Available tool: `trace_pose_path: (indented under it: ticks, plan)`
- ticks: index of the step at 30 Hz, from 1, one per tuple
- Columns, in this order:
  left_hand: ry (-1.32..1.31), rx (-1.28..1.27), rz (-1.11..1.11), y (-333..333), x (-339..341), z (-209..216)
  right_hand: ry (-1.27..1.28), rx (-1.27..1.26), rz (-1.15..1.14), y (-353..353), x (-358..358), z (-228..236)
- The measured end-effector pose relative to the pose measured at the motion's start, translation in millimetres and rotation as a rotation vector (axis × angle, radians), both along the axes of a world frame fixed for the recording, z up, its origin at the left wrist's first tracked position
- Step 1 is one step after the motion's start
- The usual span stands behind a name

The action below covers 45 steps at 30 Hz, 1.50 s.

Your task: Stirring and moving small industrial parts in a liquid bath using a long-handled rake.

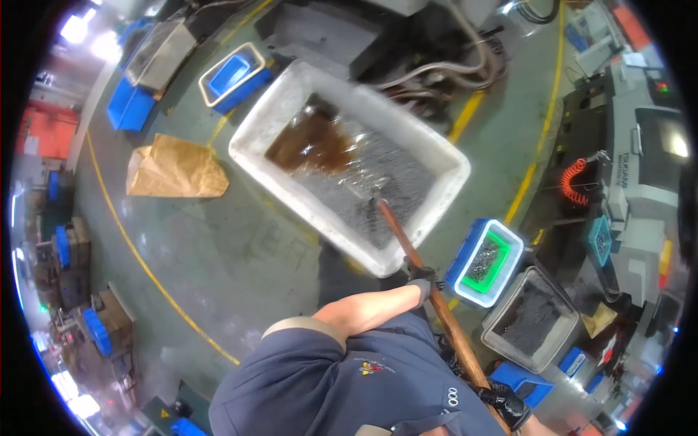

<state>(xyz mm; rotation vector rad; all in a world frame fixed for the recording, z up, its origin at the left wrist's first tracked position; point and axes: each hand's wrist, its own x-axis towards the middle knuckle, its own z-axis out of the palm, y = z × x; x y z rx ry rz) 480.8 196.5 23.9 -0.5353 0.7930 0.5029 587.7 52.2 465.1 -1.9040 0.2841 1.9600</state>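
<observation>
A long-handled tool (445,312) with a round wooden shaft runs from beside my body into a large white tub (309,207). My left hand (422,279), in a dark glove, is wrapped around the middle of the shaft near the tub's closest corner. Farther back, my right hand (507,404), in a black glove, grips the shaft by my right side. The tool's working end rests among grey metal shavings (411,174) and its shape cannot be made out. Murky brown liquid (309,142) pools in the tub's far left part.
To the right stand a blue-and-white bin with a green basket (488,259) and a grey tub of dark shavings (538,320). A crumpled brown paper sack (178,168) and blue bins (233,76) lie left. Hoses (443,69) sit beyond the tub; a machine (647,160) lines the right.
</observation>
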Motion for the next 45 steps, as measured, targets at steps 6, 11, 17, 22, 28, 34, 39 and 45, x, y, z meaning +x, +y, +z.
trace_pose_path:
  ticks: [6, 11, 17, 22, 28, 34, 39, 45]
  plan:
    - [0.683, 0.335, -0.380, 159.0, -31.8, 7.7, 0.103, 0.099, 0.136, 84.9, -17.1, -100.7]
    - [0.700, 0.339, -0.529, 225.5, -28.2, -10.6, 0.302, 0.154, 0.026, 186.2, -24.4, -128.7]
    - [0.665, 0.347, -0.582, 200.1, 3.7, -50.3, 0.230, 0.022, -0.045, 146.7, -3.1, -107.6]
    - [0.553, 0.243, -0.458, 58.1, 51.4, -53.3, 0.105, -0.073, 0.022, 66.5, 11.7, -37.4]
    - [0.380, 0.370, -0.518, -40.4, 38.4, -38.9, 0.107, -0.081, 0.051, -5.8, 38.3, 3.2]
    - [0.839, 0.294, -0.648, 77.8, -67.8, -49.0, 0.351, -0.124, 0.122, 65.2, 26.8, -98.6]
    - [0.792, 0.316, -0.706, 53.9, -88.0, -92.6, 0.499, -0.139, 0.060, 121.6, -3.6, -102.6]
    - [0.331, 0.233, -0.441, -63.2, -19.3, -90.8, 0.098, -0.123, 0.410, 18.1, 6.1, -27.4]
